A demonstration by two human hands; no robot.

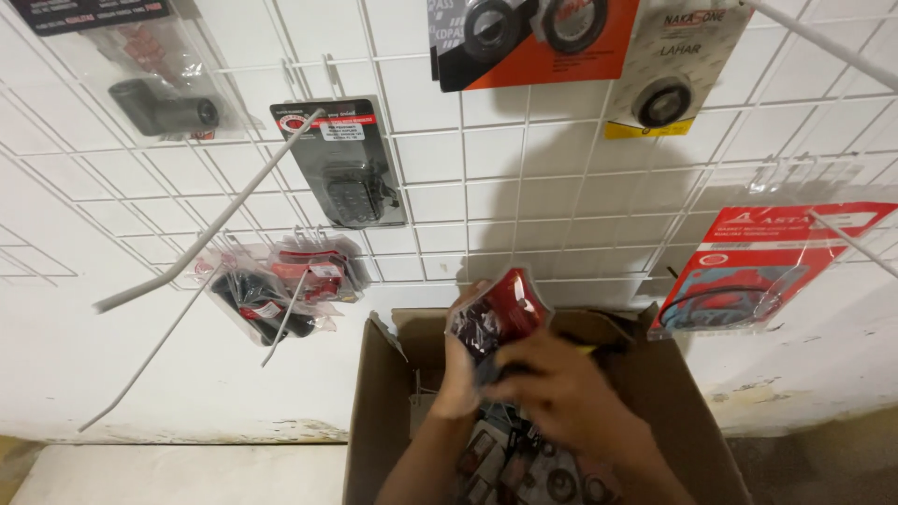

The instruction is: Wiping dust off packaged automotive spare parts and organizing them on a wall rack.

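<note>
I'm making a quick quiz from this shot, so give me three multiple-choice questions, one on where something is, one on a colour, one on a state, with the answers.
1. Where is the cardboard box?
A. hung on the grid
B. below the wire grid, against the wall
C. on a shelf

2. What colour is the grid?
A. white
B. black
C. green

3. What state is the packet in?
A. hanging on a hook
B. lying on the floor
C. held above the box

Answers:
1 B, the box stands under the grid at the wall's foot.
2 A, its wires are white.
3 C, the left hand and right hand both grip the red and black packet over the open box.
</note>
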